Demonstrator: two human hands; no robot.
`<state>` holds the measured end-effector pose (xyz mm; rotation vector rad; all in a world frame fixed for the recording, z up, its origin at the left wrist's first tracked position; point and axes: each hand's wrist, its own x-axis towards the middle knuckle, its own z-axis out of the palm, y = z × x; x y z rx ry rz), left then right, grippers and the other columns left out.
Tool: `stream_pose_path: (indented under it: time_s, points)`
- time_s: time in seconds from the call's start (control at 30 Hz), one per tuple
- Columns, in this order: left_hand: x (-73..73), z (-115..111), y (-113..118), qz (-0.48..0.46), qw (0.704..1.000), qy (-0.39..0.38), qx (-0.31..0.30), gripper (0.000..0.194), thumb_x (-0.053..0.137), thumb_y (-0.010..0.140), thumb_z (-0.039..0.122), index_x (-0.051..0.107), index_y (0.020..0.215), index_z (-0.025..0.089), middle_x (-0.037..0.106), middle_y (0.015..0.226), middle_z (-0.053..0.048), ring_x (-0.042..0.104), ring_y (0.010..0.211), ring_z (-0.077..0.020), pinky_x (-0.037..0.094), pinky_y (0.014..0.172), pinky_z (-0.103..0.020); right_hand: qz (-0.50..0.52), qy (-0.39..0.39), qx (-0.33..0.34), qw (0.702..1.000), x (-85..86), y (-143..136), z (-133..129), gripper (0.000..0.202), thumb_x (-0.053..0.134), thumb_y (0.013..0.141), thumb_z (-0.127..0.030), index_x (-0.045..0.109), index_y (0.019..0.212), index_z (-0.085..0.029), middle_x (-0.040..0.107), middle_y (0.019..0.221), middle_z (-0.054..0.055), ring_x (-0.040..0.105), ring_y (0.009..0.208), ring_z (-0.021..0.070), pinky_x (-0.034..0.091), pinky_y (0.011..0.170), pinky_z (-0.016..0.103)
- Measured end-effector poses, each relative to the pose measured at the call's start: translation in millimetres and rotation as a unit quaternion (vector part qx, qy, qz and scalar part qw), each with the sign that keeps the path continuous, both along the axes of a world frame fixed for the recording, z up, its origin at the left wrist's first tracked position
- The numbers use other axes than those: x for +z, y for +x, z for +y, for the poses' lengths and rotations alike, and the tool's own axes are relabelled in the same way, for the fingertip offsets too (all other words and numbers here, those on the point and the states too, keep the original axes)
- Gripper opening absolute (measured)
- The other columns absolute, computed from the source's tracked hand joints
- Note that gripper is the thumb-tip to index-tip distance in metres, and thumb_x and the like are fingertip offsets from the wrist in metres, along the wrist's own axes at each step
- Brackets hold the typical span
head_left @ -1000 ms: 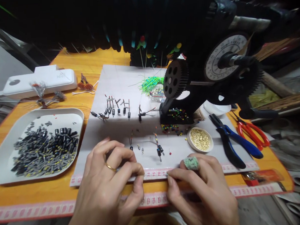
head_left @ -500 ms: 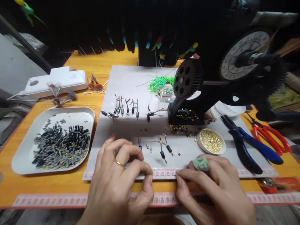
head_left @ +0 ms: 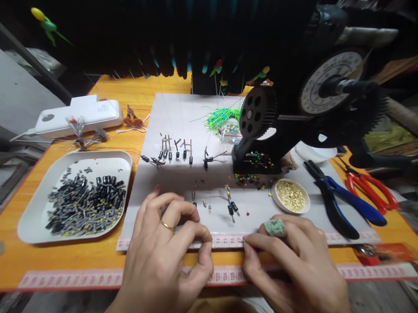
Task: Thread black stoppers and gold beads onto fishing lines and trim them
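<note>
My left hand (head_left: 164,253), with a gold ring, is at the front edge of the white board (head_left: 144,178), its thumb and index finger pinched together. My right hand (head_left: 293,259) pinches too, with green tape (head_left: 274,228) around a finger. Both pinches sit over the pink measuring tape (head_left: 224,240), a short gap apart. What they hold is too fine to make out. Beyond the gap lie small black floats (head_left: 231,210) with thin, coloured stems, and a red bead (head_left: 248,214).
A white tray (head_left: 23,224) of grey and black pieces is at left. Blue pliers (head_left: 356,203), red pliers (head_left: 373,188) and a bowl of gold bits (head_left: 290,196) lie at right. A black geared machine (head_left: 259,112) stands behind. A white power strip (head_left: 86,115) is back left.
The black floats beyond my hands have shifted, two now lying closer together. My right hand sits slightly further left in view. My left hand is almost unchanged. The camera view has shifted a little.
</note>
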<state>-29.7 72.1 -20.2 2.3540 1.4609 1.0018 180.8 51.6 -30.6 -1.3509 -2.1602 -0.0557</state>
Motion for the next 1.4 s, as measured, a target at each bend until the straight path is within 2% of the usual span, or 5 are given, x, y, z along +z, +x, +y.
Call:
stream_pose_path:
  time_s: [0.33,0.63,0.77,0.97,1.4]
  points:
    - [6.1,-20.3,-1.1,-0.097,0.991,0.026,-0.083,0.022,0.061,0.083,0.000,0.063,0.086,0.022,0.063,0.085,-0.005,0.056,0.091,-0.0215,0.051,0.081,-0.036,0.220,-0.061,0.004,0.974,13.2,-8.8,-23.8,0.014,0.060,0.088,-0.007,0.062,0.090,-0.021,0.063,0.071,-0.001,0.058,0.064,0.0134,0.048,0.061,0.026]
    - [-2.0,-60.2,7.9,-0.200,0.958,-0.174,-0.108,0.019,0.047,0.095,0.013,0.062,0.090,0.023,0.066,0.083,-0.006,0.067,0.075,-0.0179,0.055,0.061,-0.028,0.724,-0.436,0.108,0.523,9.1,-36.4,-48.6,0.021,0.068,0.092,-0.037,0.055,0.089,-0.021,0.071,0.070,-0.002,0.069,0.054,0.0093,0.054,0.052,0.018]
    - [8.7,-55.8,14.4,-0.324,0.903,-0.264,-0.098,0.026,0.046,0.101,0.033,0.071,0.110,0.028,0.069,0.101,-0.009,0.071,0.091,-0.0210,0.060,0.074,-0.031,0.729,-0.431,0.125,0.516,12.0,-39.1,-55.2,0.022,0.070,0.092,-0.035,0.055,0.088,-0.019,0.073,0.070,-0.002,0.072,0.056,0.0093,0.055,0.053,0.018]
    - [15.4,-38.8,32.0,-0.563,0.615,-0.524,-0.174,0.025,0.066,0.091,0.046,0.067,0.088,0.021,0.042,0.041,0.010,0.051,0.030,-0.0102,0.051,0.035,-0.022,0.707,-0.433,0.138,0.541,3.9,-45.0,-58.8,0.031,0.070,0.089,-0.044,0.055,0.085,-0.018,0.071,0.064,-0.001,0.065,0.043,0.0079,0.049,0.044,0.016]
    - [6.9,-44.4,27.7,-0.625,0.584,-0.509,-0.096,0.039,0.072,0.083,0.053,0.078,0.102,0.020,0.052,0.046,0.006,0.045,0.031,-0.0038,0.039,0.035,-0.012,0.699,-0.453,0.153,0.532,8.9,-46.4,-56.1,0.031,0.071,0.089,-0.042,0.053,0.083,-0.017,0.070,0.064,0.000,0.065,0.046,0.0065,0.050,0.047,0.014]
